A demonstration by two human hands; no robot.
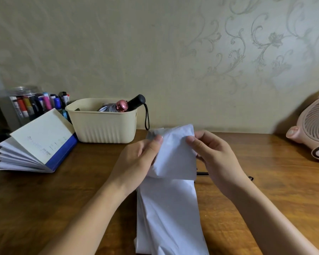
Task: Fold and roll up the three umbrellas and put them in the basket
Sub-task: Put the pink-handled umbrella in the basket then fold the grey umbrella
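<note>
A pale lilac umbrella lies lengthwise on the wooden table in front of me, its canopy flattened. My left hand and my right hand pinch the far end of its fabric from either side, holding a fold up off the table. At the back stands a cream ribbed basket. Inside it lie two folded umbrellas: one with a black handle and hanging wrist strap, one with a pink handle and grey fabric.
A thick open book with a blue cover lies at the left. Behind it stands a clear jar of markers. A pink desk fan sits at the right edge. A thin black cord lies beside my right wrist. The wall runs along the table's back.
</note>
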